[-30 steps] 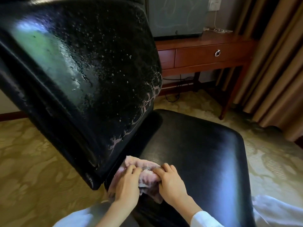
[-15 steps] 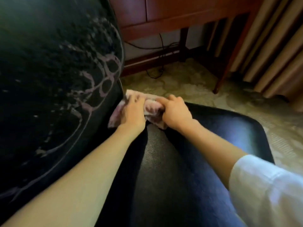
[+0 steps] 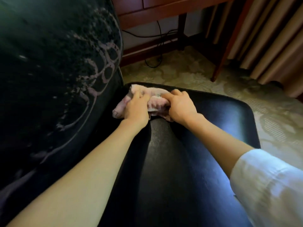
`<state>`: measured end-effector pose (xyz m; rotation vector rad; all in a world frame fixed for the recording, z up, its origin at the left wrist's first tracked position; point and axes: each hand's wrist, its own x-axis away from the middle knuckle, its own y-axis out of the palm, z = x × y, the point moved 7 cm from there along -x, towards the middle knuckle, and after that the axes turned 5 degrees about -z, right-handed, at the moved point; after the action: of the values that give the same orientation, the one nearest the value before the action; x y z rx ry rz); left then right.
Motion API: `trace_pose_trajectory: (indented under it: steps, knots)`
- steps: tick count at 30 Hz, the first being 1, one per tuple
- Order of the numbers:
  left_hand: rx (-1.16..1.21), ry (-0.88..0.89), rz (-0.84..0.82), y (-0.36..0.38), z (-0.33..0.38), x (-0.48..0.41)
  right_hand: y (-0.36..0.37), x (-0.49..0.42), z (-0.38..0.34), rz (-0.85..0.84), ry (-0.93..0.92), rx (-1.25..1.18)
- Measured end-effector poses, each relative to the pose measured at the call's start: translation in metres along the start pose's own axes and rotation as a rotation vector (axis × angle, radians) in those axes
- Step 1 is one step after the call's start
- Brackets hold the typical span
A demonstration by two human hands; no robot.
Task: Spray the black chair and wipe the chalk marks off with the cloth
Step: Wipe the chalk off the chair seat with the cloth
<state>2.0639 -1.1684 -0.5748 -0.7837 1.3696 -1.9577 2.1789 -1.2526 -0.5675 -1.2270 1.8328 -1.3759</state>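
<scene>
The black chair fills the view: its seat (image 3: 205, 145) lies under my arms and its wet backrest (image 3: 49, 71) rises on the left. Pinkish chalk marks (image 3: 105, 66), loops and long curves, run along the backrest's right edge. A crumpled pink cloth (image 3: 154, 100) lies on the far end of the seat, where seat and backrest meet. My left hand (image 3: 136, 110) grips the cloth's left part and my right hand (image 3: 180, 107) grips its right part. Both press it down on the seat. No spray bottle is in view.
A wooden desk (image 3: 172, 7) with a thin leg (image 3: 224, 51) stands behind the chair, with black cables (image 3: 157, 51) trailing to the floor under it. Beige curtains (image 3: 270, 38) hang at the right. Patterned carpet (image 3: 270, 115) surrounds the chair.
The view has dropped and moved closer to the chair. Both hands, still holding the cloth, have slid along the seat toward its far edge beside the backrest.
</scene>
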Motion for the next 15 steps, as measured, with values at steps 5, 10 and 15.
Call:
trace_pose_trajectory:
  steps: [5, 10, 15]
  knots:
    - [0.113, -0.041, -0.073, 0.010, -0.005, 0.105, 0.022, 0.108, -0.015, -0.039, -0.020, 0.021]
    - [0.164, -0.010, -0.098, 0.012, -0.012, 0.222, 0.042, 0.216, -0.041, -0.063, -0.056, 0.016]
    - [0.037, 0.016, -0.170, 0.035, -0.027, 0.302, 0.056, 0.303, -0.058, -0.035, -0.092, -0.034]
